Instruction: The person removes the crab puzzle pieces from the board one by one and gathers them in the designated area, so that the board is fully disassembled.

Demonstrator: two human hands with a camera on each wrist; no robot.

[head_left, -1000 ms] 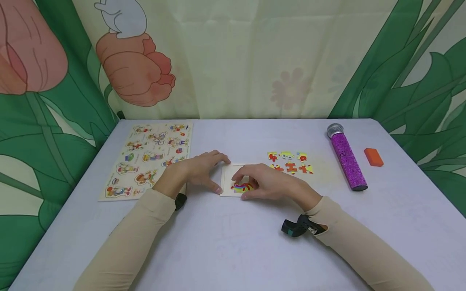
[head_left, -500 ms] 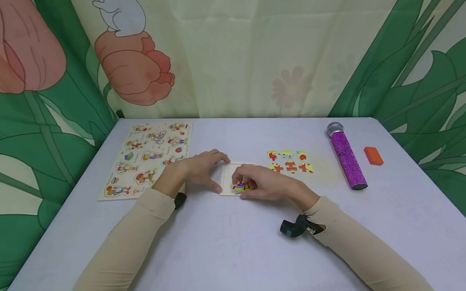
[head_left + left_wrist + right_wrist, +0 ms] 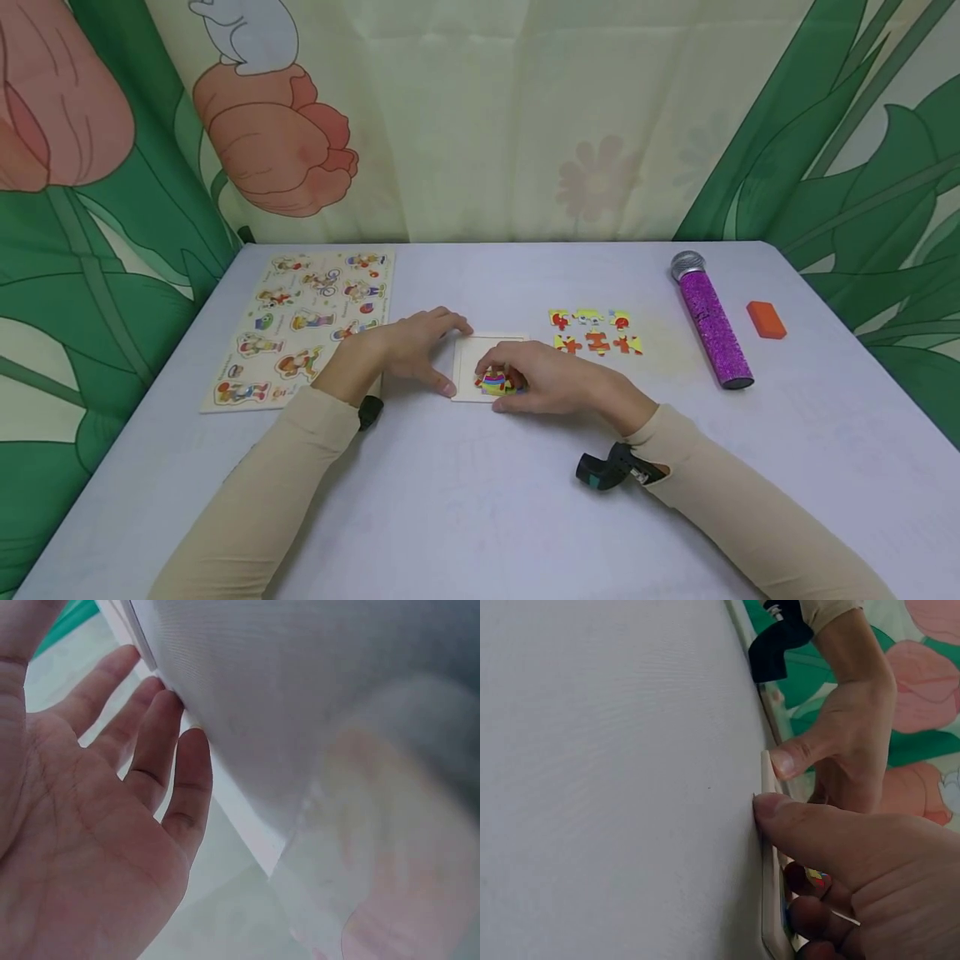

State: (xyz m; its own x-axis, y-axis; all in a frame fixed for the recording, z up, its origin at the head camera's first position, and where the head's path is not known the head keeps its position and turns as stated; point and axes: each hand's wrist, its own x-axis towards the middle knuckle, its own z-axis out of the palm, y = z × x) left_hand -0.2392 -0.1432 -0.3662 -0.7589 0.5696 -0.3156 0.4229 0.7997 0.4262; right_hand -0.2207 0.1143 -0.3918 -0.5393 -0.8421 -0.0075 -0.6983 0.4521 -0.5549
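A small white puzzle board lies flat on the table in the head view. Colourful puzzle pieces, with rainbow stripes, sit in its lower part. My left hand spans the board's left side, thumb at the near corner and relaxed fingers at the far one. Over the board, my right hand has curled fingers pinching at a puzzle piece; a bit of it shows in the right wrist view. There the right thumb touches the board's near edge. The right hand hides much of the board.
Loose red and yellow puzzle pieces lie in two rows right of the board. Farther right are a purple glittery microphone and an orange block. A large picture board with cartoon figures lies at left.
The fingers of my right hand have shifted slightly over the colourful pieces, showing a little more of the rainbow stripes. The left hand stays at the board's left side.
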